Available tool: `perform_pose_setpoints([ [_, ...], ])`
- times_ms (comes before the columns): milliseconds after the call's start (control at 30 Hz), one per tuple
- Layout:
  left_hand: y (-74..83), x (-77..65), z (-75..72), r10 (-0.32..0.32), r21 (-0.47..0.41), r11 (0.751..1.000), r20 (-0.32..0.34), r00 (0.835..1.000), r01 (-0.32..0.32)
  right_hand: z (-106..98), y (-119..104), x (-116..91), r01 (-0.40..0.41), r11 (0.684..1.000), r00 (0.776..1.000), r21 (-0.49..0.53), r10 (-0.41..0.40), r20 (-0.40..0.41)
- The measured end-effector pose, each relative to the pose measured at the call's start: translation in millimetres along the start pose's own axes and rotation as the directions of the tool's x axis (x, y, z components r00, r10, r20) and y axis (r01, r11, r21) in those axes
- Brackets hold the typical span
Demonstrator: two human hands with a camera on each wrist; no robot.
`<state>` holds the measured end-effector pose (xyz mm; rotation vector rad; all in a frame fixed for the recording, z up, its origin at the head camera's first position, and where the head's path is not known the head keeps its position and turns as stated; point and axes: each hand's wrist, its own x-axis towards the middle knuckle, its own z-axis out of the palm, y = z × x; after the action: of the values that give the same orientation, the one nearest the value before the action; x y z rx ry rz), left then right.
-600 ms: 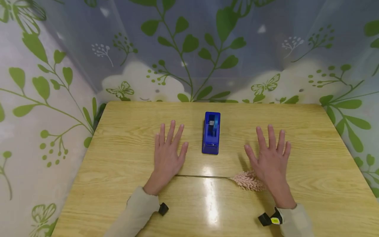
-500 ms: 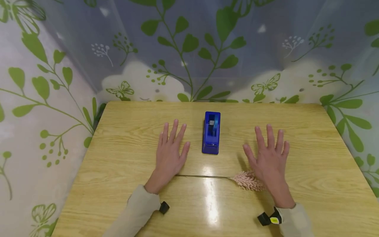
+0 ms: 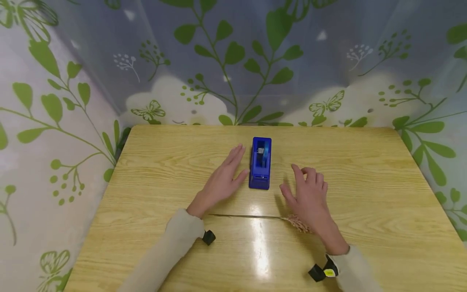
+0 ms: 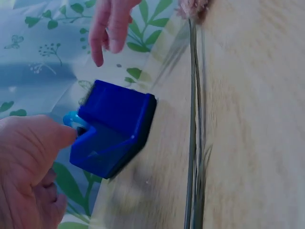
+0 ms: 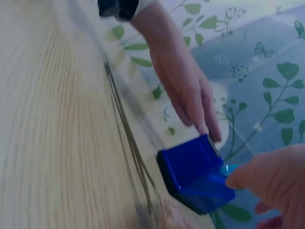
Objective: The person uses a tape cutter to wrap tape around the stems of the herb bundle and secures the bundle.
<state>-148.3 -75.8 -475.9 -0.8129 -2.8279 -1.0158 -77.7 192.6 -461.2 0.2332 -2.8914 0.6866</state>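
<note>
A blue tape dispenser (image 3: 260,178) stands in the middle of the table in the head view. Close along its left side is my left hand (image 3: 221,182), fingers straight and together, thumb tip right at the dispenser's edge. My right hand (image 3: 310,198) hovers to the dispenser's right with a gap between them, its fingers loosely bent around nothing. Beneath that hand lies the pink head (image 3: 297,222) of an artificial flower sprig, partly hidden; its thin stem (image 3: 248,216) runs left in front of the dispenser. The left wrist view shows the dispenser's blue side (image 4: 114,107) beyond the thumb.
The wooden table (image 3: 383,194) reaches back to a curtain (image 3: 255,52) printed with green leaves and butterflies, which also hangs at both sides. Each wrist wears a small black camera, such as the left camera (image 3: 209,237).
Both hands have moved inward toward the tape dispenser, the left to the right and the right to the left. The right fingers have gone from spread to bent. Dispenser and sprig stay put.
</note>
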Motion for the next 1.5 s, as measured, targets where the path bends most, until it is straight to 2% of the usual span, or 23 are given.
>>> perform_pose_setpoints([
  [167, -5.3, 11.7, 2.3, 0.049, -0.001, 0.999, 0.058, 0.997, -0.049, 7.5, -15.5, 9.0, 0.033, 0.977, 0.996, 0.209, -0.050, 0.077],
  [333, -7.9, 17.7, 3.8, 0.070, 0.029, 0.997, 0.100, 0.992, -0.073, 18.2, -24.3, 19.7, 0.019, 0.919, 0.992, 0.393, -0.067, 0.107],
  [400, -8.9, 18.5, 4.6, 0.071, 0.040, 0.996, 0.117, 0.991, -0.076, 20.7, -26.9, 23.0, -0.015, 0.890, 0.993, 0.457, -0.042, 0.114],
  [567, -10.5, 19.6, 6.1, 0.126, 0.071, 0.989, 0.104, 0.987, -0.134, 23.8, -30.9, 29.2, -0.153, 0.793, 0.983, 0.590, 0.062, 0.172],
  [733, -7.2, 21.9, 4.8, 0.152, 0.097, 0.982, 0.089, 0.984, -0.160, 25.1, -34.9, 34.9, -0.306, 0.673, 0.951, 0.673, 0.181, 0.251],
  [833, -4.2, 23.6, 4.0, 0.139, 0.106, 0.983, 0.096, 0.986, -0.149, 22.6, -38.4, 37.1, -0.352, 0.611, 0.936, 0.709, 0.237, 0.261],
  [1000, -0.7, 26.4, 4.9, 0.121, 0.129, 0.982, 0.110, 0.987, -0.135, 21.8, -39.4, 39.9, -0.389, 0.546, 0.919, 0.741, 0.288, 0.270],
  [1133, 1.7, 26.5, 5.2, 0.106, 0.135, 0.983, 0.118, 0.987, -0.122, 22.5, -39.3, 40.9, -0.410, 0.527, 0.908, 0.744, 0.308, 0.283],
  [1300, 3.4, 26.8, 5.3, 0.107, 0.137, 0.983, 0.112, 0.988, -0.122, 22.8, -39.7, 41.8, -0.415, 0.519, 0.905, 0.748, 0.318, 0.281],
  [1433, 3.9, 27.3, 4.8, 0.108, 0.139, 0.983, 0.103, 0.989, -0.122, 23.4, -40.6, 42.3, -0.418, 0.500, 0.902, 0.758, 0.328, 0.281],
  [1500, 4.5, 27.8, 4.3, 0.107, 0.142, 0.983, 0.102, 0.989, -0.121, 24.3, -41.6, 42.6, -0.412, 0.505, 0.904, 0.759, 0.333, 0.269],
])
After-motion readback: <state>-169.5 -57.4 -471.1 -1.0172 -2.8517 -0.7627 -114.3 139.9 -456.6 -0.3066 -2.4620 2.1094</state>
